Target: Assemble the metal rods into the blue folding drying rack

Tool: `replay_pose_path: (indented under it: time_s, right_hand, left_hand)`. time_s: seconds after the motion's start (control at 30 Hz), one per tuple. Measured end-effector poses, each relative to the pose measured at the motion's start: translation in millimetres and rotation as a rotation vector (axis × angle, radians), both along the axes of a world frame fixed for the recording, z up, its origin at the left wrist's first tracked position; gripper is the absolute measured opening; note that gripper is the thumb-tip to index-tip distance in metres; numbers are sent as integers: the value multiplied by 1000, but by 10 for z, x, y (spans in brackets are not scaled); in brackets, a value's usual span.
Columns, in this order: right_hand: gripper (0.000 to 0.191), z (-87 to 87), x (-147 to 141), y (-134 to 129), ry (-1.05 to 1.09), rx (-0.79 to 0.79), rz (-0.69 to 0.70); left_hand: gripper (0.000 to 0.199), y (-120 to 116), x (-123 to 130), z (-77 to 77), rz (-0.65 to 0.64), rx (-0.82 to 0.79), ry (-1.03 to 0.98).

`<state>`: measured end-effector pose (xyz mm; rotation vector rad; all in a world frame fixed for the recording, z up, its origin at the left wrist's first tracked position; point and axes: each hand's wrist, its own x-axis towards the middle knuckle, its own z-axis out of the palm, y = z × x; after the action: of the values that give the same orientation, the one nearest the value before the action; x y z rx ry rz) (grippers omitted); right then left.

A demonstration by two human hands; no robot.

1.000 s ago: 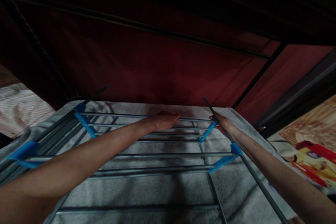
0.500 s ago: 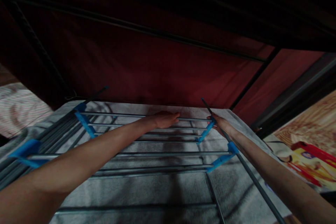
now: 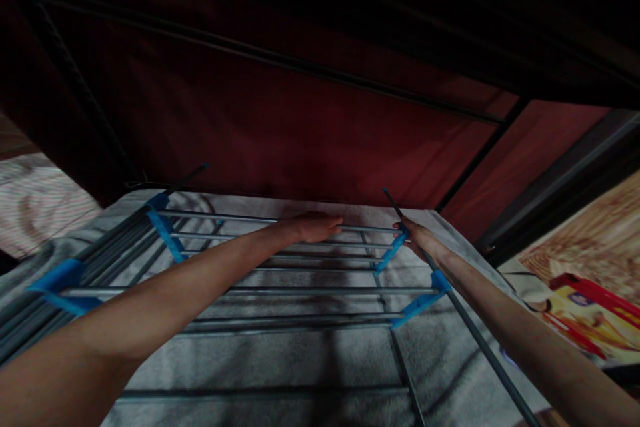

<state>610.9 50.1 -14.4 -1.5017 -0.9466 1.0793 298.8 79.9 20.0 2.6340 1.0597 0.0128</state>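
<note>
on the grey cloth (image 3: 365,363) rested a metal rack (image 3: 330,291), its blue connectors (image 3: 417,305) keeping the crossbars (image 3: 300,321) spaced. well apart from each other, both hands reached its far end. the left hand (image 3: 319,227) lay on the far bar (image 3: 220,216), probably to steady it, though i couldn't tell whether it closed underneath. the right hand (image 3: 420,237) was curled round the side tube (image 3: 490,355) at a corner, seemingly bracing that joint.

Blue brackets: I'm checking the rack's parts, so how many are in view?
4: far-left bracket, near-left bracket, far-right bracket, near-right bracket. Others may be hidden behind the left forearm.
</note>
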Motion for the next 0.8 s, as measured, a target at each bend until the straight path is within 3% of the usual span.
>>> replay_pose_path:
  time_s: [0.8]
  right_hand:
    - [25,-70,85,31,-34,-7,41]
  left_hand:
    - [38,10,16,-2,-35,20,-27]
